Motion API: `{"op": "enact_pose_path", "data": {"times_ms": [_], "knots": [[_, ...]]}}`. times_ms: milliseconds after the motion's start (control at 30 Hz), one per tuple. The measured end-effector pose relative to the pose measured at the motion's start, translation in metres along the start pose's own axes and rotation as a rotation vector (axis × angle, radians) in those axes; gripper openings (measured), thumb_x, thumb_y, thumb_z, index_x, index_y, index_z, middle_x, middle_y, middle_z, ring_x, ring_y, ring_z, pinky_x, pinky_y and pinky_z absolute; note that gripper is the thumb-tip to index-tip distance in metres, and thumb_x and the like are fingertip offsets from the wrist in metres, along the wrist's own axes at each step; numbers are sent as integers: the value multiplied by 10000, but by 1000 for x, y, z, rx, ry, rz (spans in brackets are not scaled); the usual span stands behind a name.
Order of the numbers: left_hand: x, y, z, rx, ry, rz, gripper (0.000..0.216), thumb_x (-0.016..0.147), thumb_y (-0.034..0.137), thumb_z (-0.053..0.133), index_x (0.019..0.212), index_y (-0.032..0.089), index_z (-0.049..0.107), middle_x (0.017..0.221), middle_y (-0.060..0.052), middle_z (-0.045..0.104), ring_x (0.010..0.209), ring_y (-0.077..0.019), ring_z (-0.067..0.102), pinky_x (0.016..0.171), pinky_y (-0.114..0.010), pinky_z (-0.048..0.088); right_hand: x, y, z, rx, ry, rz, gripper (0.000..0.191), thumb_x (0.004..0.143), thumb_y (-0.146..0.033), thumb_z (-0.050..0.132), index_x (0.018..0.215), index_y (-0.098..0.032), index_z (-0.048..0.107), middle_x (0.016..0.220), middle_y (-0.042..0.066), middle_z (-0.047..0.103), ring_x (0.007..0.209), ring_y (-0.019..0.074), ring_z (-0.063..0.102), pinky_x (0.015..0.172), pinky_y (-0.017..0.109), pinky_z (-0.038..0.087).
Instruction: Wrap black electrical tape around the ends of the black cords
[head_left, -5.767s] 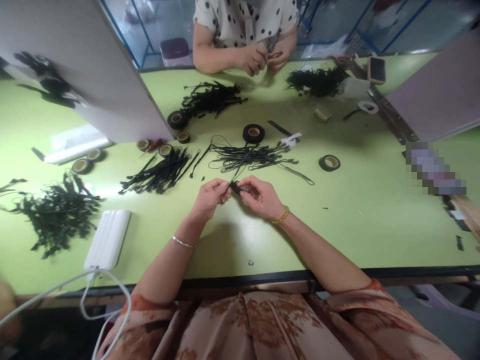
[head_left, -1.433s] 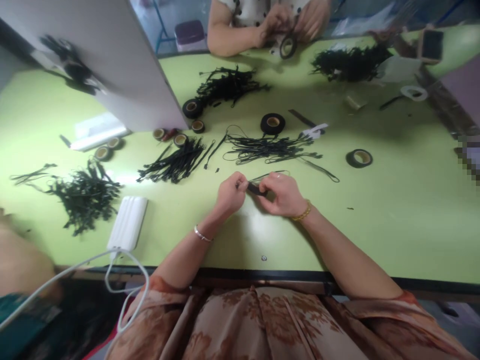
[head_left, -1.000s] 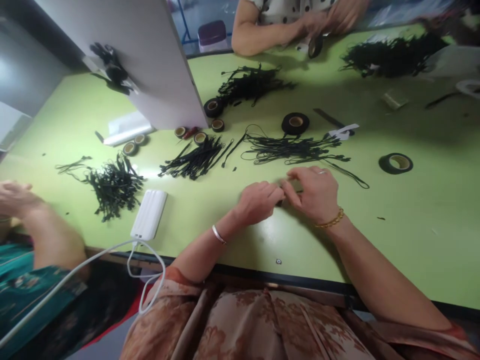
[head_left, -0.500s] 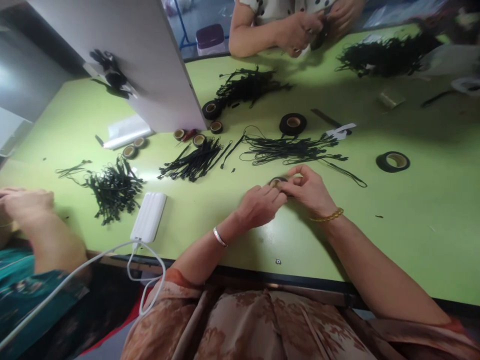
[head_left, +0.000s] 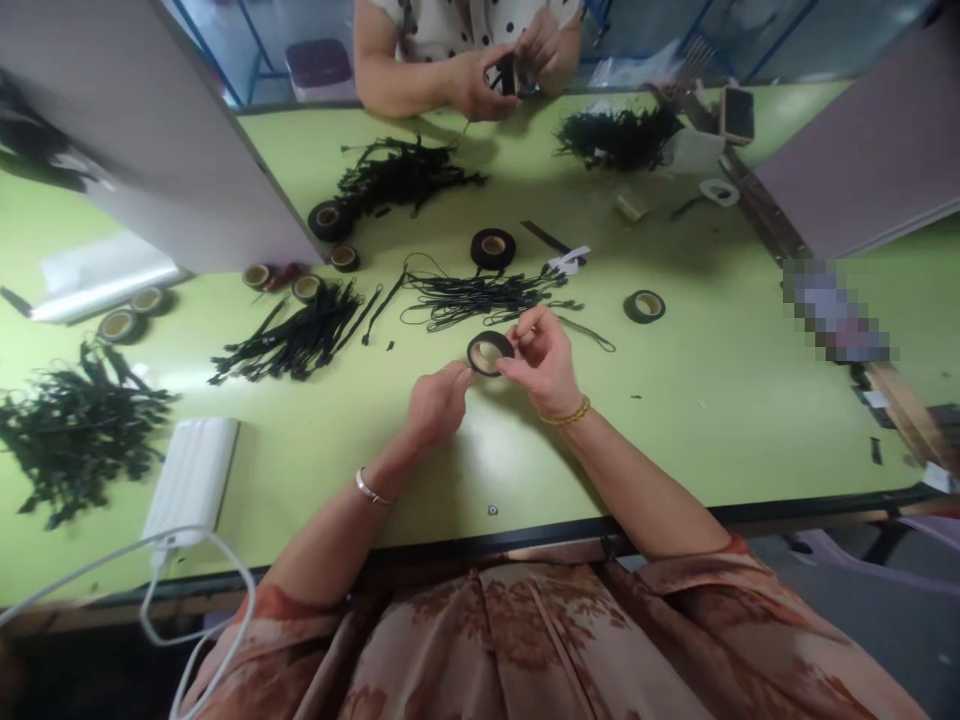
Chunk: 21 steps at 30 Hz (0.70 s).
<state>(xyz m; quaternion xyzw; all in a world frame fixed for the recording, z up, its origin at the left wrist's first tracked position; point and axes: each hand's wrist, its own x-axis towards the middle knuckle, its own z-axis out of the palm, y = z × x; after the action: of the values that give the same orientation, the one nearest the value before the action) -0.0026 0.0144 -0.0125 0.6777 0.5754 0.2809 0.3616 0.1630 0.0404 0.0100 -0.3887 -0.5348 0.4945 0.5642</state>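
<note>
Between my two hands, a roll of black tape (head_left: 495, 339) with a pale core is held just above the green table (head_left: 555, 480), its open centre facing up. My right hand (head_left: 546, 362) grips the roll's right side between thumb and fingers. My left hand (head_left: 438, 402) is closed in a pinch at the roll's left edge; whether it holds the tape's end is too small to make out. Just beyond my hands lies a spread of thin black cables (head_left: 480, 298) with small connectors. Another black tape roll (head_left: 631, 308) rests to the right.
More black cable bundles (head_left: 304, 335) lie leftward, near a white power bank (head_left: 196, 470) with a white cord. A large tape roll (head_left: 478, 252) sits behind the cables, beside scissors-like dark blade (head_left: 546, 236). Across the table, a co-worker's hands (head_left: 487, 85) handle something black. Upright panels (head_left: 217, 130) stand at both sides.
My view has swung to the right. My left hand has drawn away from over the roll to its left edge, and the roll now shows more fully in my right hand.
</note>
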Motion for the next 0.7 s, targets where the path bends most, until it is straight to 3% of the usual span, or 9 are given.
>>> {"op": "enact_pose_path", "data": {"times_ms": [133, 233, 367, 500, 567, 700], "knots": [[6, -2, 1, -521, -63, -139, 293, 939, 417, 439, 742, 201, 464, 504, 79, 331, 448, -76, 281, 469, -213, 248, 1, -5, -6, -124, -113, -92, 402, 663, -283, 761, 854, -243, 410, 695, -56, 433, 539, 83, 350, 468, 234, 289], [8, -1, -4, -758, -85, -239, 327, 923, 440, 488, 712, 206, 403, 477, 101, 278, 411, -54, 188, 425, -207, 160, 2, -7, -11, -287, -269, -159, 349, 666, -219, 725, 876, -240, 447, 681, -59, 458, 535, 87, 393, 482, 240, 332], [9, -1, -12, -849, -126, -240, 290, 899, 438, 538, 770, 204, 426, 447, 115, 309, 382, -48, 185, 410, -207, 128, 5, -8, -20, -522, -484, -218, 247, 699, -238, 697, 868, -221, 518, 688, -41, 566, 571, 105, 497, 543, 257, 402], [10, -7, -12, -685, -94, -182, 230, 907, 396, 503, 805, 198, 446, 498, 80, 440, 427, -65, 319, 457, -199, 254, 8, -8, -23, -618, -549, -238, 200, 758, -336, 700, 809, -202, 561, 699, -9, 641, 578, 118, 549, 550, 261, 426], [11, -10, -10, -491, -43, -129, 179, 909, 344, 478, 810, 195, 468, 579, 52, 502, 506, -84, 402, 527, -214, 328, 9, -7, -21, -636, -463, -261, 184, 798, -353, 666, 773, -200, 567, 675, 2, 643, 565, 127, 549, 541, 268, 430], [7, -4, -10, -62, 69, 10, 167, 919, 273, 416, 797, 197, 499, 661, 25, 514, 609, -119, 436, 627, -260, 358, 9, -4, -14, -834, -71, -344, 152, 846, -335, 581, 763, -208, 574, 743, 51, 673, 704, 195, 582, 682, 346, 460]]}}
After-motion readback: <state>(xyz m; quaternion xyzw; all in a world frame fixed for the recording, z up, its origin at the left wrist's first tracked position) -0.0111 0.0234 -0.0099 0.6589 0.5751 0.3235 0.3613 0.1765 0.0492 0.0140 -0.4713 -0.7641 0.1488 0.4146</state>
